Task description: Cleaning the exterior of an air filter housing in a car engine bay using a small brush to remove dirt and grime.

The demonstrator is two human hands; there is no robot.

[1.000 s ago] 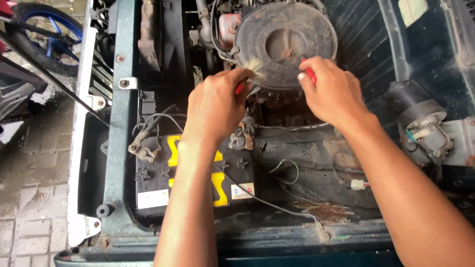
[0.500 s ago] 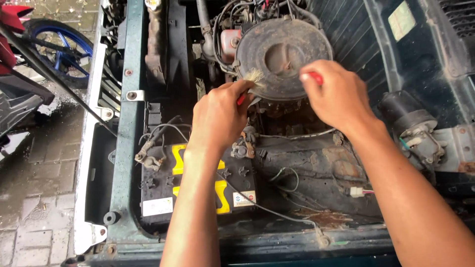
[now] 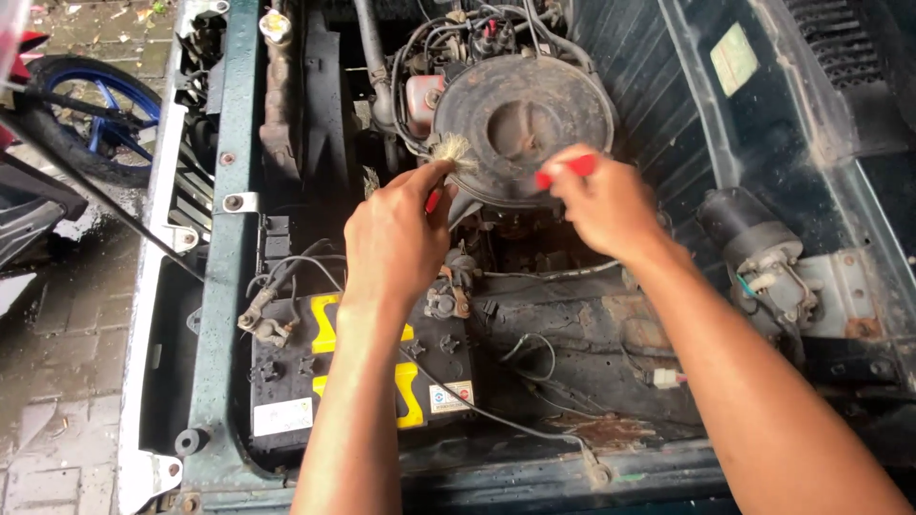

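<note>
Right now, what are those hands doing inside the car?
A person is leaning over an open engine bay. The left hand holds a small brush with its pale bristles against the edge of the round, dusty air filter cover. The right hand grips a red-handled tool at the cover's near rim. A black and yellow battery sits below the left arm.

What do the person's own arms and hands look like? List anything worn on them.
The left hand and right hand are both bare: no gloves, rings, watch or bands show. Both forearms are uncovered as far as the bottom edge of the head view, with no sleeve in sight. No markings or cables are on them.
</note>
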